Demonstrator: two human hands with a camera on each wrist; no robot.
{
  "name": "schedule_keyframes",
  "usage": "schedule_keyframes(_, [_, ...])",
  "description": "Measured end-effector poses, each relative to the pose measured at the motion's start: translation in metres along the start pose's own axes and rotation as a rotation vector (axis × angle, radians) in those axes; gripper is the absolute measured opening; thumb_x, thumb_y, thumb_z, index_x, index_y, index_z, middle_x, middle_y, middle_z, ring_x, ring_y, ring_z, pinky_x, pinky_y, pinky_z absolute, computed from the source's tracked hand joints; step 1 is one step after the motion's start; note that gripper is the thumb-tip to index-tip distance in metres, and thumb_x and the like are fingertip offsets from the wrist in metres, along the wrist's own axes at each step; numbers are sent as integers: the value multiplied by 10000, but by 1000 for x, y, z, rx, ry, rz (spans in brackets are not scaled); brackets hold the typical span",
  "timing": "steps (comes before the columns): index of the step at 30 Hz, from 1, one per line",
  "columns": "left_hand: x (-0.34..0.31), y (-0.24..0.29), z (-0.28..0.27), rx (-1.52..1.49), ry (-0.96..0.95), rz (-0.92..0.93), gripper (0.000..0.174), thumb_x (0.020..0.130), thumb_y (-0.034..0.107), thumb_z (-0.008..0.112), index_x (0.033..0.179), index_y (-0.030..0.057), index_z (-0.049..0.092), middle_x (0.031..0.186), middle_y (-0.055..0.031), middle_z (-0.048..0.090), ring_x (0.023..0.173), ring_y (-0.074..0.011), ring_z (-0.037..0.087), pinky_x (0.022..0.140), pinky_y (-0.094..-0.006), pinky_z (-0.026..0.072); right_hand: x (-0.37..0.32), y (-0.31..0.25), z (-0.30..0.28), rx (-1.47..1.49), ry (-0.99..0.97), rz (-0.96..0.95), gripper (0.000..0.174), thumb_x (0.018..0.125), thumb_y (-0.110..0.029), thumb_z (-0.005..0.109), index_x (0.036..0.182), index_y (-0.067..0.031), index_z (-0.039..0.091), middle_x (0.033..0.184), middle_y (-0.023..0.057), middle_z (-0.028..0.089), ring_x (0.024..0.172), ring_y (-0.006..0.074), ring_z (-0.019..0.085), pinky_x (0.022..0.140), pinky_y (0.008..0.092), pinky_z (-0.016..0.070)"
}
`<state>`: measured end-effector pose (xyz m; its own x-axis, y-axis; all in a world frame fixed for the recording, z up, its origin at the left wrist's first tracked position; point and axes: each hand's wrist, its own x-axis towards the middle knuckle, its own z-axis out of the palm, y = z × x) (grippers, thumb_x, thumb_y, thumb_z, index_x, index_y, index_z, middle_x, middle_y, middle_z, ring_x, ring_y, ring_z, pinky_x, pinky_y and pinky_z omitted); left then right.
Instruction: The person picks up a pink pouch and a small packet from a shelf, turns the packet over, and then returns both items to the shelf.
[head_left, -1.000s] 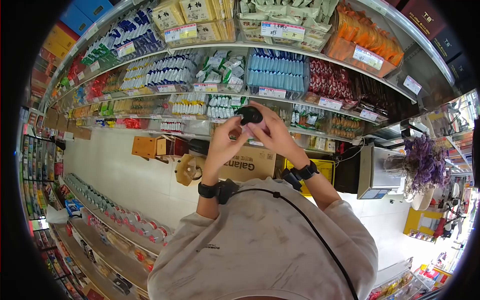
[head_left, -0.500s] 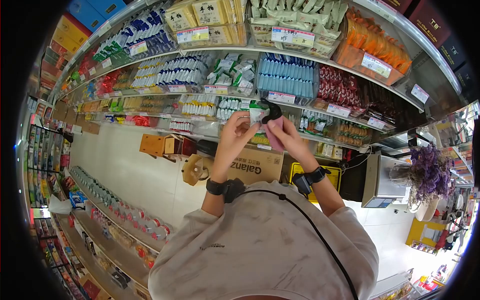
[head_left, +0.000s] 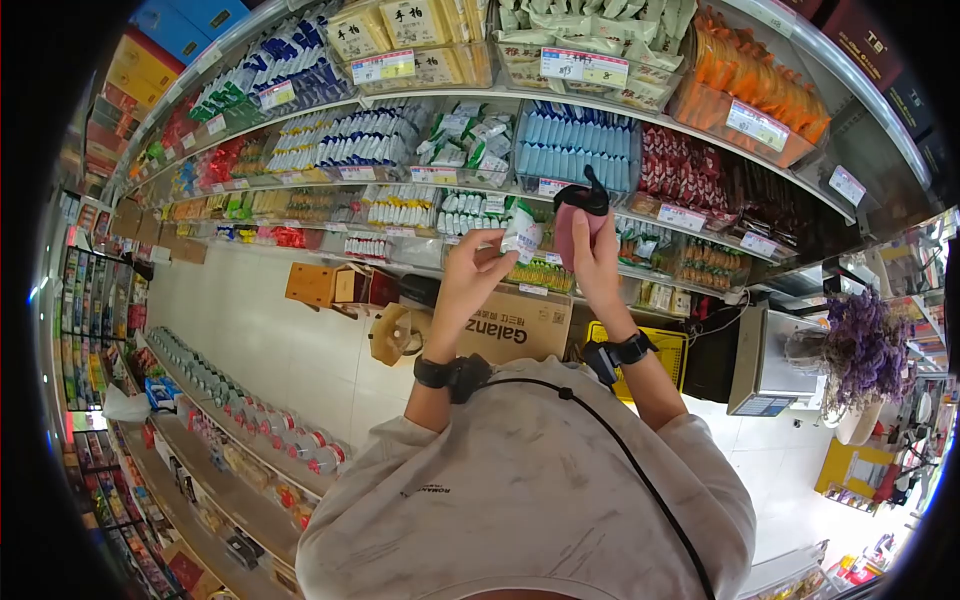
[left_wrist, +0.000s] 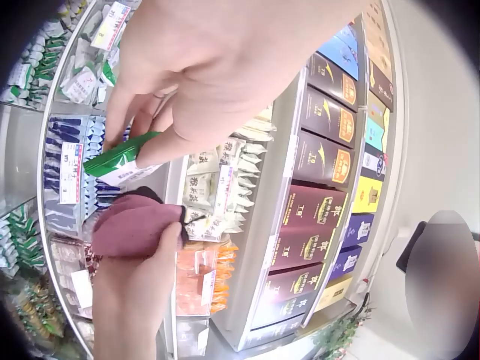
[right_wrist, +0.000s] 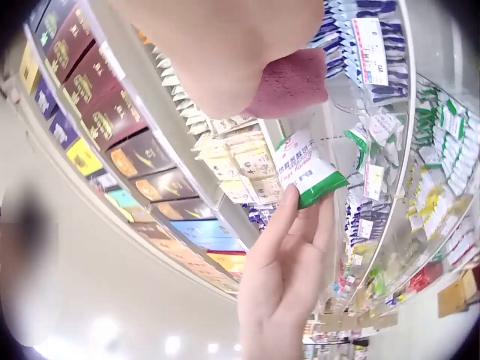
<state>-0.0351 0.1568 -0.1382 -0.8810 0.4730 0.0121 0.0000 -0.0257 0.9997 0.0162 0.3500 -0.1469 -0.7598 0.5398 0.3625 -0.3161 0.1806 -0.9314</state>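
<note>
Wiping in front of the crowded shelves (head_left: 450,93) probably goes best if the right hand (head_left: 600,260), clenched on the maroon cloth (head_left: 568,235), draws it along the flat face of the small white-and-green packet (head_left: 522,232). The left hand (head_left: 468,272) pinches that packet by its end, up in the air just beside the cloth. Open room lies toward the chest, while the shelf edge and its price tags (head_left: 574,66) sit close ahead.

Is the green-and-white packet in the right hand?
No, the left hand pinches the packet, while the right hand holds a maroon cloth.
</note>
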Motion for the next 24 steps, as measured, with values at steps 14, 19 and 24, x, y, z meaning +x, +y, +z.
schedule_keyframes(14, [3, -13, -5, 25, -115, -108, 378, 897, 130, 746, 1214, -47, 638, 1020, -54, 685, 932, -101, 653, 782, -230, 529, 4, 2, -17, -395, -416, -282, 366, 908, -167, 693, 1204, 41, 638, 1383, 189, 542, 1296, 382, 510, 1061, 407, 424])
schedule_keyframes(19, [33, -15, -23, -97, 59, -157, 448, 908, 169, 750, 1265, -62, 610, 1033, -78, 663, 916, -151, 675, 784, -286, 592, -1, 18, -37, -237, -288, -70, 330, 960, -179, 631, 1212, 33, 612, 1134, 175, 615, 972, 319, 628, 847, 353, 489])
schedule_keyframes(24, [71, -35, -51, -135, 226, -53, 479, 910, 153, 744, 1292, -86, 583, 947, -94, 649, 865, -187, 689, 780, -315, 624, -12, 27, -54, -161, -256, 70, 302, 983, -223, 610, 1157, 24, 616, 960, 120, 592, 819, 214, 582, 729, 306, 463])
